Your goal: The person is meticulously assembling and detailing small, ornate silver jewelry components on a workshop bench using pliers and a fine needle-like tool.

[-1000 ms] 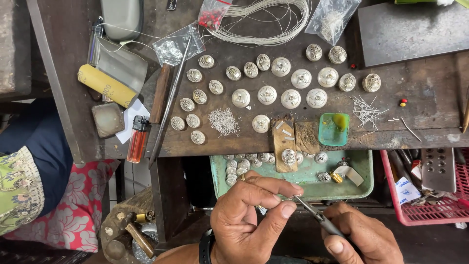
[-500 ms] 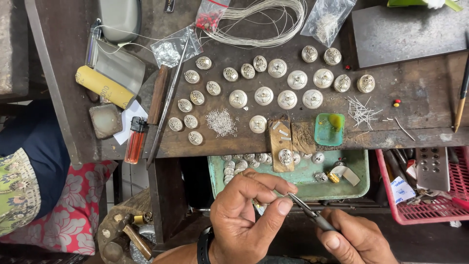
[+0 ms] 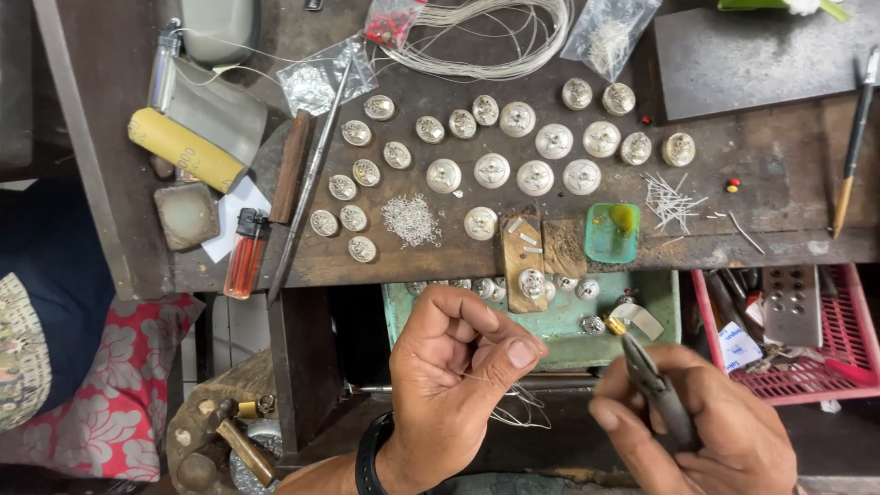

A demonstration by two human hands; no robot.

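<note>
While left hand [image 3: 458, 380] is pinching thin silver wire [image 3: 518, 408] between thumb and curled fingers, right hand [image 3: 701, 431] is gripping dark pliers [image 3: 655, 385] — wire trailing below green tray [image 3: 660, 316], just under workbench edge.

Metal pieces on worn wood

Shiny silver metal buttons [image 3: 492, 170] lie on a rough, matt wooden bench [image 3: 779, 183]; the thin wire [image 3: 522, 408] looks metallic.

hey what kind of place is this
Likely a jeweller's workbench: rows of round silver pieces, a coil of fine wire, and pliers in the right hand.
</note>
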